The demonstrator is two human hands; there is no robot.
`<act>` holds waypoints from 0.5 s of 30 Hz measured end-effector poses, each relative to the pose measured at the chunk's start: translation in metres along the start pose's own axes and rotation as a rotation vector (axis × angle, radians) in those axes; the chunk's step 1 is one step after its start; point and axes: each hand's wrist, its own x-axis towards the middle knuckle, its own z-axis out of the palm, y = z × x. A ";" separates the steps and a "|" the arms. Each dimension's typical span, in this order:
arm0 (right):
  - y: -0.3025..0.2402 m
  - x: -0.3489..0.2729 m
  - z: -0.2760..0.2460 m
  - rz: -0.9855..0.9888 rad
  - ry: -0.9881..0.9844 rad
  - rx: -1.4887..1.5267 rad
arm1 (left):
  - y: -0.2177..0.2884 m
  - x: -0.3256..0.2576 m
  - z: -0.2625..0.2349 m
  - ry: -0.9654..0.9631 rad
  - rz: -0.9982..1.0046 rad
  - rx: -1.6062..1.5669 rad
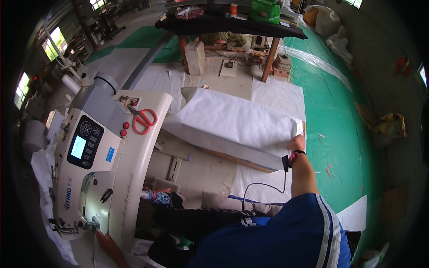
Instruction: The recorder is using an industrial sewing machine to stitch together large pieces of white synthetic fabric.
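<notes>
A large white sewing machine (149, 111) with a grey motor housing and a lit control panel (85, 142) stands at the left. By its needle and presser foot, my left hand (107, 245) has its fingertips drawn together; what they pinch, if anything, is too small to tell. Farther right, a long stack of white fabric (232, 120) lies on a low support with a brown edge. My right hand (296, 144) is closed on the fabric at the stack's right end, its fingertips partly hidden. Red-handled scissors (145, 121) rest on the machine top.
Two red balls (124, 129) sit beside the scissors. A black cable (263, 184) runs from my right wrist to my waist. Beyond the fabric stands a black-covered table (232, 27) bearing a green bag (265, 11). Green sheeting (326, 102) covers the floor at right.
</notes>
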 end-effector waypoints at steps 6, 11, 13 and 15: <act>-0.008 -0.012 -0.019 -0.399 -0.412 0.593 | -0.070 -0.002 0.027 0.093 0.166 0.106; -0.025 -0.031 0.000 -0.278 -0.398 1.045 | 0.033 -0.011 -0.030 -0.030 0.031 -0.028; -0.048 -0.029 0.030 -0.161 -0.292 0.959 | 0.033 -0.012 -0.033 -0.029 0.016 -0.046; -0.035 0.025 0.085 -0.323 -0.142 0.686 | 0.061 -0.001 -0.028 -0.055 0.049 -0.122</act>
